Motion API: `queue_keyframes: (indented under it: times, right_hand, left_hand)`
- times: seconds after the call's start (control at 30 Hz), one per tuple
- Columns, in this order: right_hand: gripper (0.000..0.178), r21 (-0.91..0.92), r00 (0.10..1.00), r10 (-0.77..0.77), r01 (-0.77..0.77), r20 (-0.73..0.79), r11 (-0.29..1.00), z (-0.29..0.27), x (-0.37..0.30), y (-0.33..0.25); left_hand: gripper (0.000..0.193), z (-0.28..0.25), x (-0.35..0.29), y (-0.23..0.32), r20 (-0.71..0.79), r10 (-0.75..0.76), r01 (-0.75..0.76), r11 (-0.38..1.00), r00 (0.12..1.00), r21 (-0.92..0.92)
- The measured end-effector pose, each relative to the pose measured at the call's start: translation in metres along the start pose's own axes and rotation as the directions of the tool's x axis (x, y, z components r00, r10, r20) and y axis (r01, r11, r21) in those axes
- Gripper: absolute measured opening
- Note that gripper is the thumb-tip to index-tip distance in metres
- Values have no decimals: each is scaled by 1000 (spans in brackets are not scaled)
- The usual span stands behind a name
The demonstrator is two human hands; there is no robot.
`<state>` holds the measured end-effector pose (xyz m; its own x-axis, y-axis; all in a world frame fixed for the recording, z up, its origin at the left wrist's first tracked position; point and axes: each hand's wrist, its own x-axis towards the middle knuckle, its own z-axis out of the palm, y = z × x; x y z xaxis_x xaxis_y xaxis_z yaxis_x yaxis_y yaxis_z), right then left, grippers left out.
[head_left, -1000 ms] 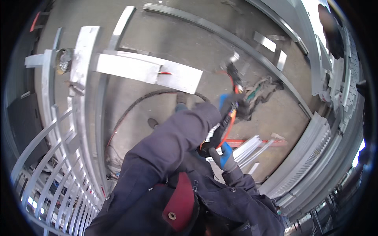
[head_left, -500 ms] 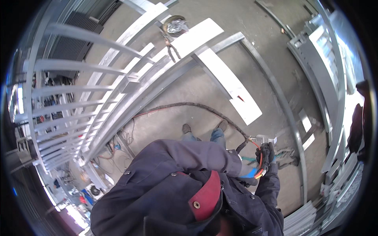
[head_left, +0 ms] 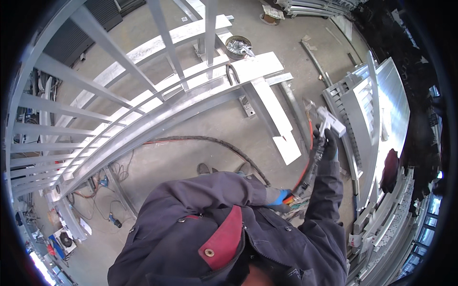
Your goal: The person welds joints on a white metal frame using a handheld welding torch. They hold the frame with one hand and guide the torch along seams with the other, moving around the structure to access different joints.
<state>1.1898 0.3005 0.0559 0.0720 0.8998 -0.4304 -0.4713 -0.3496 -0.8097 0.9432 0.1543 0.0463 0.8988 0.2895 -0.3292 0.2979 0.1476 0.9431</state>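
My right hand (head_left: 329, 144), in a dark glove, is wrapped round the grip of a welding gun (head_left: 333, 122) with a pale, boxy head. The gun is held out ahead and to my right, its head pointing away from me. From its rear a black-wrapped cable (head_left: 312, 168) and a thin red hose (head_left: 306, 174) run back toward my body. Close to my waist, my left hand (head_left: 281, 197), in a blue and grey glove, is closed on the cable bundle, where orange and yellow lines show. My sleeve hides part of its fingers.
A barred metal railing frame (head_left: 95, 106) fills the left. On a white beam (head_left: 260, 66) ahead lie pliers (head_left: 232, 75) beside a round tin of shiny scraps (head_left: 238, 47). A dark hose (head_left: 210, 138) crosses the floor near my feet. Metal panels (head_left: 355, 107) stand at the right.
My right hand has moved forward with the welding gun, away from my left hand. My left hand stays near my waist on the cable. The whole view has shifted.
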Motion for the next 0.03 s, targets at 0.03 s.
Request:
queue_keyframes:
  times: [0.03]
  right_hand:
    - [48, 38, 975, 65, -75, 211, 996, 24, 0, -7]
  left_hand:
    - [88, -8, -13, -5, -33, 31, -30, 999, 999, 34]
